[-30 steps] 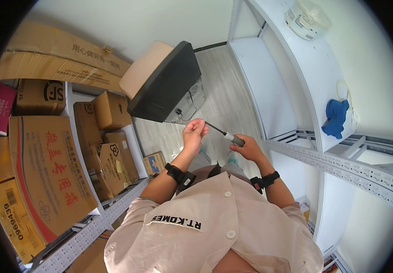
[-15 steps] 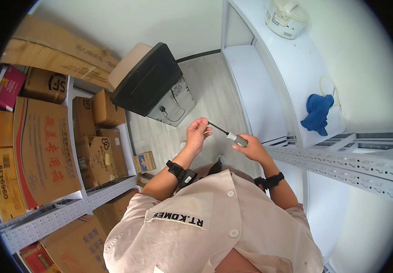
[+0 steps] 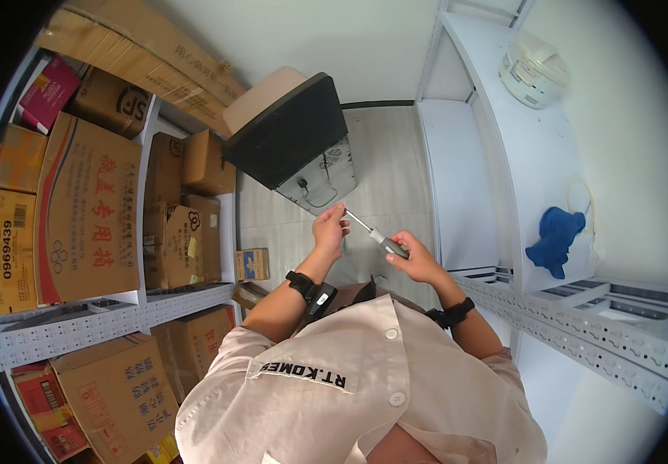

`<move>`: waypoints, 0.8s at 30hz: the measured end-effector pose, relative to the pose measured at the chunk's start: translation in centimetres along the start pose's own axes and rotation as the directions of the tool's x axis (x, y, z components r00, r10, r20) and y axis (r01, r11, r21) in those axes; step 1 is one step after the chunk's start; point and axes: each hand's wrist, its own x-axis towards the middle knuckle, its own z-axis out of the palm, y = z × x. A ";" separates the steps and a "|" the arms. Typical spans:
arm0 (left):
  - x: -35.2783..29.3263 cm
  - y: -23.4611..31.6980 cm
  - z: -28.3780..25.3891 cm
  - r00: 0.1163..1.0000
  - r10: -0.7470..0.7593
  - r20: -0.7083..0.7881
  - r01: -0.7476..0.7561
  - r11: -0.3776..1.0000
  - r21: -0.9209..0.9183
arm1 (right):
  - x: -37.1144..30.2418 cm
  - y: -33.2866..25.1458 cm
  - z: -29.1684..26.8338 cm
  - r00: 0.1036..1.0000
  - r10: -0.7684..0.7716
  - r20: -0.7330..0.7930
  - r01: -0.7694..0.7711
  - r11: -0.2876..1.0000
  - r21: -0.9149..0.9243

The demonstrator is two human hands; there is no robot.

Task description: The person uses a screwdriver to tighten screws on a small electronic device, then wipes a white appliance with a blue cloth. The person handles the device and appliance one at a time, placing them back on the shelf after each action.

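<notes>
A screwdriver [image 3: 388,244] with a grey and dark handle and a thin metal shaft is held slantwise in front of my body. My right hand [image 3: 417,261] is closed round the end of its handle. At the tip of the shaft, the thumb and fingers of my left hand [image 3: 328,232] are pinched together. Those fingers cover the tip, so any small piece there is hidden. Beyond my hands, a boxy grey appliance with a black top [image 3: 291,135] stands on the floor, a short black cord and plug against its side.
Shelves on the left hold several cardboard boxes [image 3: 90,209]; a small box [image 3: 252,264] lies on the floor beside them. On the right, a white shelf [image 3: 496,178] carries a rice cooker [image 3: 535,69] and a blue cloth [image 3: 556,240]. Perforated metal beams [image 3: 574,332] run near my right arm.
The view has swung, so the room appears shifted to the right. Both hands, with the screwdriver, have moved slightly left in the picture. The shaft, dark before, shines now.
</notes>
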 end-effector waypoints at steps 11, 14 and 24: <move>13.2 2.9 -3.0 0.985 -0.120 -0.120 0.127 0.990 0.056 | 13.6 3.3 2.6 1.000 -0.023 -0.008 0.023 0.998 -0.059; 17.2 4.0 -2.9 0.993 -0.067 -0.100 0.079 0.989 0.125 | 17.0 3.6 3.5 0.997 0.075 0.017 -0.076 0.997 0.033; 24.9 5.0 -5.1 0.979 -0.174 -0.111 0.193 0.961 0.198 | 24.5 5.8 5.9 0.991 0.112 -0.073 -0.122 0.980 -0.155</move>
